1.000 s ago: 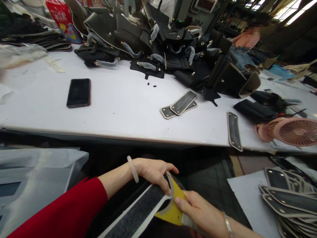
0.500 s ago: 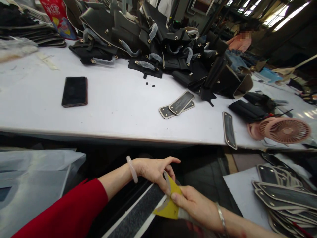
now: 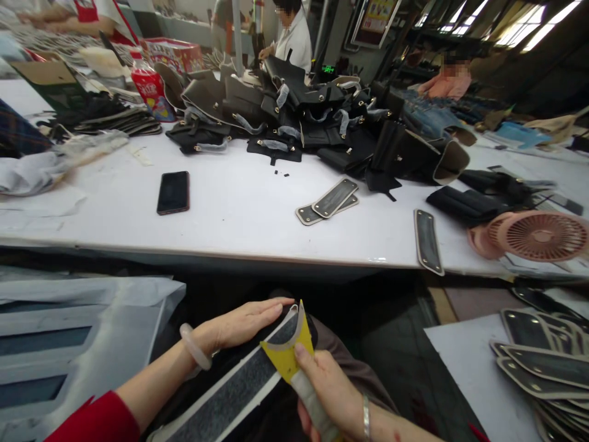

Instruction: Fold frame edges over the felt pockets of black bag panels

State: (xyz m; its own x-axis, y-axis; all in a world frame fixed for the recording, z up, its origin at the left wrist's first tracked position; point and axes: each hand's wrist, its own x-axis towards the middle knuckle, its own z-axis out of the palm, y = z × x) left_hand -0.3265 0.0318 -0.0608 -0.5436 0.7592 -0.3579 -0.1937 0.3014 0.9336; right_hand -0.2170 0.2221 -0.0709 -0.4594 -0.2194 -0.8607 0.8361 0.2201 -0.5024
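A long dark strip with pale edges (image 3: 225, 393) slants across my lap. My left hand (image 3: 243, 324), with a pale bangle at its wrist, lies flat along the strip's upper left edge, fingers stretched toward its far end. My right hand (image 3: 329, 387) is wrapped round the pale handle of a yellow scraper (image 3: 289, 353), thumb on the yellow part. The scraper's curved edge lies over the strip near its far end. What lies beneath the strip is partly hidden by my arms.
On the white table (image 3: 248, 227) are a phone (image 3: 173, 192), grey oblong pieces (image 3: 335, 198), a pink fan (image 3: 538, 236) and heaped black bags (image 3: 317, 123). More oblong pieces (image 3: 547, 368) are stacked at right. People are visible beyond the table.
My left hand has moved left off the scraper's edge and flattened. The scraper in my right hand has shifted left and turned, its curved edge now facing up-left. The view has swung left.
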